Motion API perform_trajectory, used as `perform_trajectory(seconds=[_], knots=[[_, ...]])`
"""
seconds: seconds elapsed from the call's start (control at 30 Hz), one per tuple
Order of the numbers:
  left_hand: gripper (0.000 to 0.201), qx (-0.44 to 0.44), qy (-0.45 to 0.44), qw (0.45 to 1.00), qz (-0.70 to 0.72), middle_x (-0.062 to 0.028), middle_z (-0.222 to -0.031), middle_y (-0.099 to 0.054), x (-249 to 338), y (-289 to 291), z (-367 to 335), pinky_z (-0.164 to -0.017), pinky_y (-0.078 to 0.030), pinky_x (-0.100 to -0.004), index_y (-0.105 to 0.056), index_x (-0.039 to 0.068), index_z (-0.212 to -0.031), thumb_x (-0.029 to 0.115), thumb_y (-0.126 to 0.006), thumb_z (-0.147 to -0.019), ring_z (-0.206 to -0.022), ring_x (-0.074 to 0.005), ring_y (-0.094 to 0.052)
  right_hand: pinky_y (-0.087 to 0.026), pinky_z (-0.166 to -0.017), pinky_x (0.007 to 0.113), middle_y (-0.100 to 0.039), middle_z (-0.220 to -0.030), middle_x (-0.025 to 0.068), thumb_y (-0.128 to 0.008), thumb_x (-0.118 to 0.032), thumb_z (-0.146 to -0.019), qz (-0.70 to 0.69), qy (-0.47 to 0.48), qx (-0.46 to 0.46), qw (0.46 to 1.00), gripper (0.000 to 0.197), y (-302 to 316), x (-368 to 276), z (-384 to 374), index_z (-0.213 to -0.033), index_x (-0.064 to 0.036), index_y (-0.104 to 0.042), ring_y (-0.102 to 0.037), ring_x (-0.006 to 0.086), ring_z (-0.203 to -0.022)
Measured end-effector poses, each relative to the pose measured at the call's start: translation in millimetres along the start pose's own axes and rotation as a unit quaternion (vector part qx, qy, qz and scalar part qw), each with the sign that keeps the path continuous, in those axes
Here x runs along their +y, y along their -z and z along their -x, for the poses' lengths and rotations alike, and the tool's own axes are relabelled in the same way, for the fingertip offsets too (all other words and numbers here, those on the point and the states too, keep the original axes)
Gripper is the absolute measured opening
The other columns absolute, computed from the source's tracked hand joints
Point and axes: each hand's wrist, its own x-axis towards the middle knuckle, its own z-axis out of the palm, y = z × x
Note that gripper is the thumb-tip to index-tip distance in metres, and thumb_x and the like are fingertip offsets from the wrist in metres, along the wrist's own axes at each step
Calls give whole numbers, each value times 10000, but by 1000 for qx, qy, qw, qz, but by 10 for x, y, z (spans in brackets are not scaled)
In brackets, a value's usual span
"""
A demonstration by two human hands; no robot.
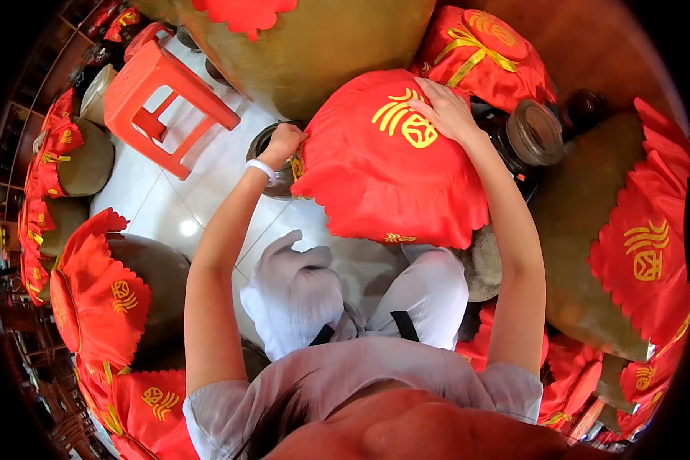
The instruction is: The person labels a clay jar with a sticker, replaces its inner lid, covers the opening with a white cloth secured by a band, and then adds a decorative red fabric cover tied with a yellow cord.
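Note:
A large red cloth cover (395,180) with scalloped edges and yellow emblems lies spread over a rounded form in front of me, most likely a jar, though the cloth hides it. My left hand (286,144), a pale bangle (262,172) on its wrist, pinches the cloth's left edge. A bit of yellow ribbon (297,165) shows just below those fingers. On top of the cover, near its far right side, my right hand (446,113) rests flat with fingers stretched out. Behind my left hand stands a small dark open-mouthed pot (262,142), partly hidden.
A red plastic stool (161,103) stands on the white tiled floor (184,207) at far left. Big brown jars (284,57) with red covers surround me. At far right sit a ribbon-tied red-covered jar (483,57) and a glass jar (535,132).

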Motion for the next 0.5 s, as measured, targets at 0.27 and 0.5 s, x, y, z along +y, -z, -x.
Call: perform_trajectory(seconds=[0.27, 0.5], knots=[[308, 101, -84, 991, -10, -147, -774, -643, 68, 166, 89, -611, -459, -328, -628, -31, -915, 197, -645, -708, -656, -228, -605, -293, -1012, 323, -397, -1310, 189, -428, -400, -896, -217, -12, 140, 966, 536, 242, 58, 107, -1242, 9, -420, -354, 308, -1234], [141, 11, -125, 980, 153, 7, -627, -555, 740, 840, 904, -426, -285, -188, -603, -15, -842, 118, -605, -794, -477, -29, -403, -406, -874, 305, -583, -1055, 161, -511, -238, -872, -302, -55, 194, 932, 323, 546, -18, 698, -1020, 43, -568, -553, 256, -999]])
